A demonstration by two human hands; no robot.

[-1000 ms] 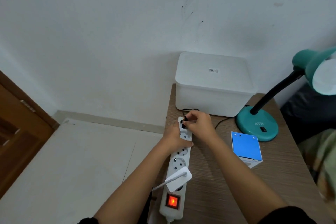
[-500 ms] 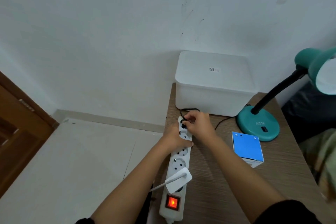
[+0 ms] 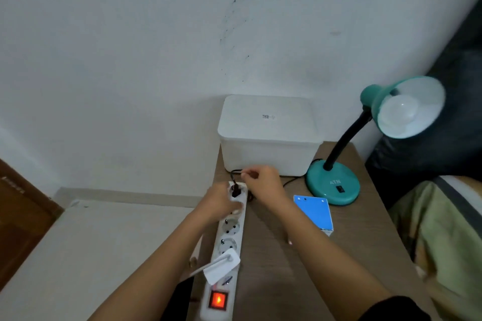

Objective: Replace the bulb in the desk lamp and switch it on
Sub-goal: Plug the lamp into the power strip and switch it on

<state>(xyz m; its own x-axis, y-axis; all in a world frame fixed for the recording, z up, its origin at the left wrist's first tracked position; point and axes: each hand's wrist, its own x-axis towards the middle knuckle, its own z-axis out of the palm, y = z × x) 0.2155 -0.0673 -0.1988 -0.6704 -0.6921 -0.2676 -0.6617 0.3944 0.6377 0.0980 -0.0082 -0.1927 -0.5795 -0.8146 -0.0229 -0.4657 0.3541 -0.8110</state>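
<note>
While the power strip [image 3: 229,237] is lying along the left edge of the surface [image 3: 273,268], the left hand [image 3: 221,202] is gripping its far end, fingers curling round the casing beside the black plug [image 3: 235,191] sitting in the last socket. The right hand [image 3: 264,184] is hovering just beyond, its curled fingers pinching the black cord [image 3: 236,171] above the plug. The desk lamp [image 3: 332,186] is standing near the far right corner, its teal shade facing the camera and showing a white bulb [image 3: 400,111] seated inside. A blue box [image 3: 313,212] is lying just in front of the lamp's base, a white container [image 3: 268,138] is sitting at the far edge, and the strip's red switch [image 3: 217,300] is glowing.
</note>
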